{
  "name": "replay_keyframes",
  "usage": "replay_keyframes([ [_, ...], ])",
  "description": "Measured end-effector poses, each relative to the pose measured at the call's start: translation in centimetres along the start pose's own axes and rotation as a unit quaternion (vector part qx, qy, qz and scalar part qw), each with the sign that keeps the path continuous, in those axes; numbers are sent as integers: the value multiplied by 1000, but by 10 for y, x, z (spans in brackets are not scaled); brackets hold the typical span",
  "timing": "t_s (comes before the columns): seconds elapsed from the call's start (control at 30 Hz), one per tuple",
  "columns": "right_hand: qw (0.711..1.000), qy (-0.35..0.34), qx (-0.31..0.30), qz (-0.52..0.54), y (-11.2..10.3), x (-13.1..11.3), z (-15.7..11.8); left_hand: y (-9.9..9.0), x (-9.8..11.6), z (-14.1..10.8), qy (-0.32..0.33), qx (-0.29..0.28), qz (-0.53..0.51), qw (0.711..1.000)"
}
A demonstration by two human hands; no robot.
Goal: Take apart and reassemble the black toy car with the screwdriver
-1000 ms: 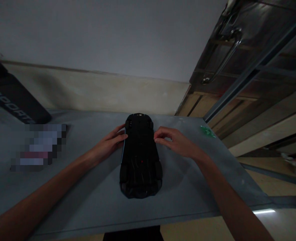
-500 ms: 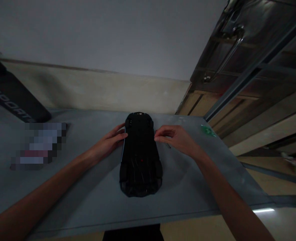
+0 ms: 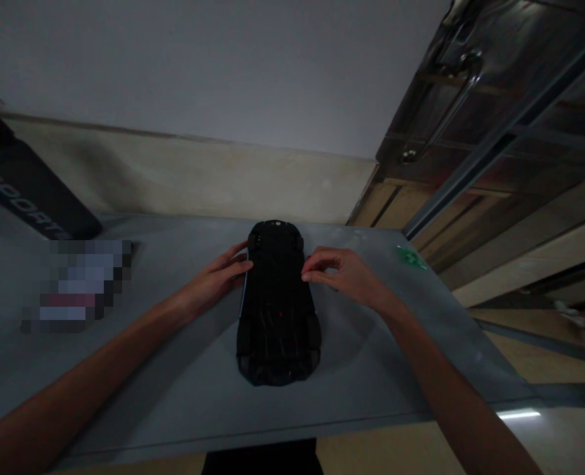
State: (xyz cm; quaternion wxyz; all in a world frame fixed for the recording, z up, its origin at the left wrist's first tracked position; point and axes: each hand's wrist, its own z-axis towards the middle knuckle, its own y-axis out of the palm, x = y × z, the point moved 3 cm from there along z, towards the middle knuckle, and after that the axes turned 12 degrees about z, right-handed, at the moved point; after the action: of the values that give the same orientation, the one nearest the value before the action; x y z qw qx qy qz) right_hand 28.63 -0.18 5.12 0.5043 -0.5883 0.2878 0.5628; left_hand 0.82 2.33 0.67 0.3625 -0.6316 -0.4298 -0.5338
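Note:
A black toy car (image 3: 278, 290) lies upside down on the grey table, its underside and wheels facing up. A small red spot shows on its underside. My left hand (image 3: 226, 269) grips the car's left side, the thumb on the edge and the fingers along the flank. At the car's right edge, my right hand (image 3: 335, 269) has thumb and forefinger pinched together, the fingertips just over the underside. Whatever is between those fingertips is too small and dark to make out.
A dark bottle (image 3: 30, 185) lettered "SPORT" stands at the far left, with a pixelated flat object (image 3: 82, 280) below it. A small green packet (image 3: 411, 257) lies near the table's right edge. A wall (image 3: 198, 175) borders the back; a metal frame (image 3: 463, 185) rises at right.
My right hand has shifted slightly left, its fingertips now over the car's edge. The thin piece seen below that hand earlier no longer shows. My left hand and the car have stayed put.

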Motion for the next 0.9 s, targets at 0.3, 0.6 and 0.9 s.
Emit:
replay_keyframes([
  [0.3, 1000, 7, -9, 19, 1, 4, 1, -1, -2, 2, -9, -5, -10, 1000],
  [0.6, 1000, -13, 7, -4, 0, 1, 0, 0, -2, 3, 3, -5, -3, 1000],
  [0.9, 994, -27, 76, -78, -9, 6, 1, -1, -1, 0, -5, -1, -5, 1000],
])
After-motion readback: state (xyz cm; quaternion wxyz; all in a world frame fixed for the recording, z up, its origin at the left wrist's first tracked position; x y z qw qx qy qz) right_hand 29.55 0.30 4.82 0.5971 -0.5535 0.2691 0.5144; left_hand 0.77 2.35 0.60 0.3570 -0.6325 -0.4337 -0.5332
